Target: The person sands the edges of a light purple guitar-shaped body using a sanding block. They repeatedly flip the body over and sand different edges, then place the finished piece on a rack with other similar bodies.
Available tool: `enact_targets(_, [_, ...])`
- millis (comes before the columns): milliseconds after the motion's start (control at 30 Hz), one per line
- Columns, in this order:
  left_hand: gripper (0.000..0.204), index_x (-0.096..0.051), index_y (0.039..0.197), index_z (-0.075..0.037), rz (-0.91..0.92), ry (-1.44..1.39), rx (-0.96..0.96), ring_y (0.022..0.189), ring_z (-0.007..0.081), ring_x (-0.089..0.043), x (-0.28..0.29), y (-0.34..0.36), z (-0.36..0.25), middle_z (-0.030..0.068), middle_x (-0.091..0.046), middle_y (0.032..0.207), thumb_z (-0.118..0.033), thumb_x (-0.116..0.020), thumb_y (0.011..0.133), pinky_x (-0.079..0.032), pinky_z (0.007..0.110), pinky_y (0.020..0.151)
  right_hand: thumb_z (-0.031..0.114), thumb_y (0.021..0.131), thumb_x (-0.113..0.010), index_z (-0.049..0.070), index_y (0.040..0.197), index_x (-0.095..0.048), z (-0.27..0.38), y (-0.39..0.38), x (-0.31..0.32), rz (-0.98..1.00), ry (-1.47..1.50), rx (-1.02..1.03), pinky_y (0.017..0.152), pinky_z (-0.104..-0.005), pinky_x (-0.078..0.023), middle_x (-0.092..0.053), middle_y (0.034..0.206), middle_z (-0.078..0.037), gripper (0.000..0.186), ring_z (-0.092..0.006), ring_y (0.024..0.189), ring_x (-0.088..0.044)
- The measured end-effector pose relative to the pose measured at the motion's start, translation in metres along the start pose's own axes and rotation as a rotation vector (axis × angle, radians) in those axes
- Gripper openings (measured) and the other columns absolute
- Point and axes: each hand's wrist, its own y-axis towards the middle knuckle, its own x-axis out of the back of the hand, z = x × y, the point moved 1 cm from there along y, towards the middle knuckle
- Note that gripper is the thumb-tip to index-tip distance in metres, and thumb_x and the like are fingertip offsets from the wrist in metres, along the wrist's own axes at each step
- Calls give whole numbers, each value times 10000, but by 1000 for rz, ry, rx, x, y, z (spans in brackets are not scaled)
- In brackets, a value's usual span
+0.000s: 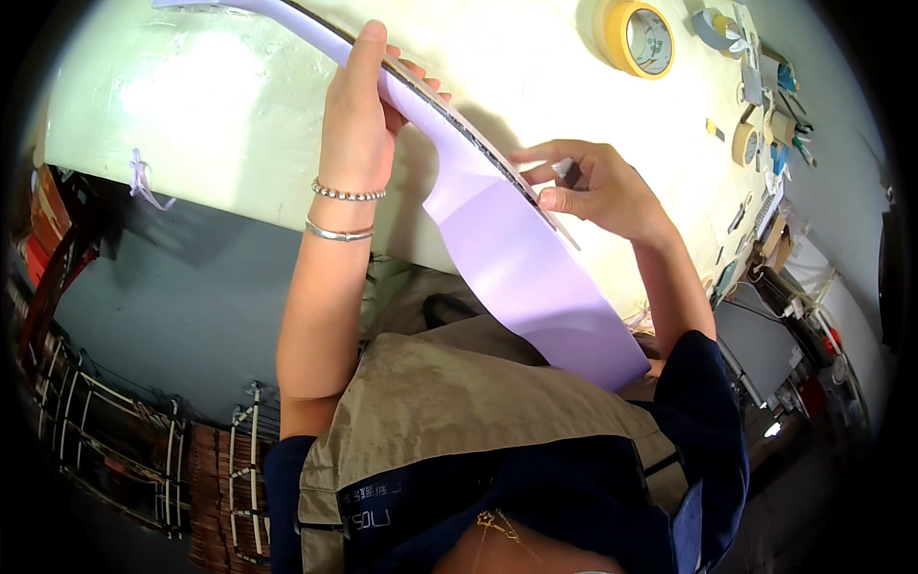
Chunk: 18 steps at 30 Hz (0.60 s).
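Observation:
A long lilac sheet (526, 258), smooth and bendy, runs slantwise from the far left down toward my lap. Along its upper edge lies a thin, flat strip (469, 132) with a black, rough-looking side. My left hand (359, 110) grips sheet and strip together, thumb on the near side and fingertips showing beyond. Farther down the same edge is my right hand (607, 191), its thumb and forefinger at the strip's border. Between its curled fingers sits a small dark grey piece (568, 172), whose kind I cannot make out.
The pale table (239, 124) bears a yellow tape roll (639, 40) at the far right. Beyond it are a grey roll (717, 29), a beige tape roll (746, 143) and several small tools. A lilac scrap (143, 182) hangs at the table's left front edge.

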Motion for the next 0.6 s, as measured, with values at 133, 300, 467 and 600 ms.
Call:
enact_targets(133, [516, -316, 1280, 18, 110, 99, 72, 977, 289, -600, -4, -14, 4, 171, -556, 1057, -337, -474, 940, -500, 389, 853, 278, 745, -760, 11, 1080, -631, -5, -5, -1, -64, 94, -69, 707, -228, -479, -680, 853, -88, 447, -115, 762, -620])
enact_targets(300, [827, -39, 1418, -19, 344, 274, 20, 1102, 336, -546, -8, -52, 22, 215, -489, 1217, -1, -610, 820, -461, 409, 929, 354, 825, -664, -10, 1118, -604, 0, 22, 22, -269, 58, 26, 595, -218, -432, -671, 871, -87, 471, -76, 700, -555])
enact_targets(467, [856, -30, 1396, -14, 251, 242, 8, 999, 294, -603, -10, -55, 28, 176, -538, 1081, 11, -645, 801, -519, 382, 827, 314, 770, -714, 84, 1293, -470, -12, -6, 55, -561, -402, 247, 947, -373, -412, -550, 1225, -157, 621, -267, 1157, -509])
enact_targets(600, [675, -74, 1411, -20, 301, 248, -30, 1020, 356, -587, -10, -55, 29, 201, -542, 1098, -103, -510, 902, -499, 423, 852, 214, 634, -787, 171, 1345, -415, -72, -66, 51, -550, -879, 49, 1050, -480, -308, -473, 1297, -133, 803, -285, 1184, -465])
